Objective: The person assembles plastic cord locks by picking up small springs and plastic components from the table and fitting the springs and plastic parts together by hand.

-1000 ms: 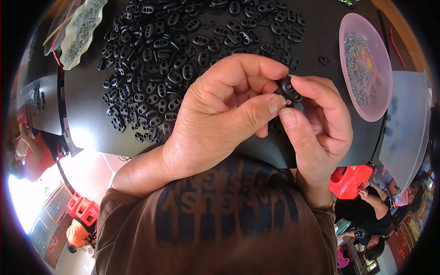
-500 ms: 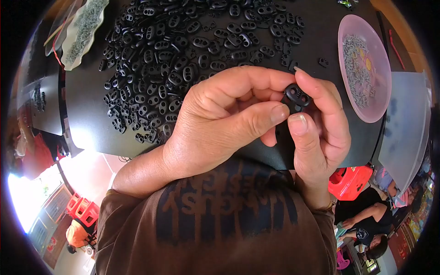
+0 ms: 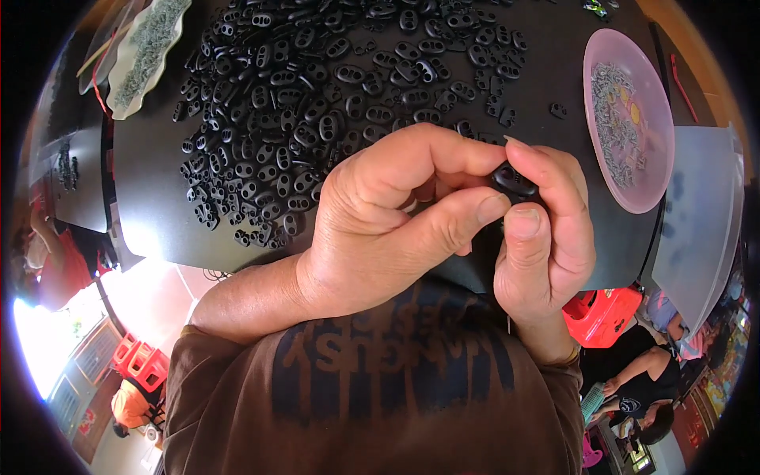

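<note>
A black plastic cord lock (image 3: 516, 184) with two holes is pinched between both hands, above the near part of the dark table. My left hand (image 3: 380, 229) grips its left side with thumb and forefinger. My right hand (image 3: 554, 229) closes on the other side, its forefinger on top and its thumb just below. The fingertips cover much of the piece. Beyond my hands spreads a big heap of similar black cord locks and parts (image 3: 277, 111).
A pink oval bowl (image 3: 661, 158) on the right holds small grey metal pieces, apparently springs. More of them fill a pale wavy-edged dish (image 3: 119, 103) at the far left. A red plastic stool (image 3: 606, 317) stands by the table, and a person (image 3: 641, 388) sits at lower right.
The cord lock has tipped in my fingers, so its holes show less from above. My right hand has shifted slightly left, and both hands stay closed on the piece.
</note>
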Demonstrator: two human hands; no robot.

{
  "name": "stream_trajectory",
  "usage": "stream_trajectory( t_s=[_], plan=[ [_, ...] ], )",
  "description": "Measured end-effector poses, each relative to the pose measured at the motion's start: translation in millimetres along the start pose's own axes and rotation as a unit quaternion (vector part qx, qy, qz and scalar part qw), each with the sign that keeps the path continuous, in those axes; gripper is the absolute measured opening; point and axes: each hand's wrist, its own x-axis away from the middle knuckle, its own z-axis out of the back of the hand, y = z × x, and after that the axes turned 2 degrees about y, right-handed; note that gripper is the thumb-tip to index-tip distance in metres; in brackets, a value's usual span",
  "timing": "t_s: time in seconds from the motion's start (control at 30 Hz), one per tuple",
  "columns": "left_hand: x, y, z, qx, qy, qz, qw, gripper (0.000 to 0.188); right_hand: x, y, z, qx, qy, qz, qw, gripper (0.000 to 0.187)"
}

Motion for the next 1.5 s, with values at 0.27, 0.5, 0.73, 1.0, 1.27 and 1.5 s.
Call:
stream_trajectory(
  t_s=[0.27, 0.5, 0.73, 1.0, 1.27, 1.5],
  plan=[
    [2, -3, -1, -0.026, 0.003, -0.060, 0.998, 0.024, -1, 1, -2, -0.004, 0.014, 0.035, 0.999, 0.026],
    [0, 3, 0, -0.019, -0.014, -0.048, 0.999, 0.026, -2, -5, 1, 0.022, 0.029, 0.054, 0.998, 0.030],
    [-1, 4, -2, -0.016, 0.043, -0.021, 0.999, 0.018, -15, -31, 55, 0.190, 0.260, -0.053, 0.945, 0.034],
    [-5, 0, 1, 0.007, 0.115, -0.042, 0.992, 0.018, -21, -11, 93, 0.573, 0.205, -0.034, 0.792, 0.027],
    [-7, -2, 6, 0.028, 0.105, -0.052, 0.993, 0.014, -10, -10, 23, 0.260, 0.026, 0.025, 0.965, 0.018],
    [-7, 0, 4, -0.007, 0.142, -0.067, 0.988, 0.018, -10, 13, 6, 0.313, -0.061, 0.022, 0.947, 0.027]
  ],
)
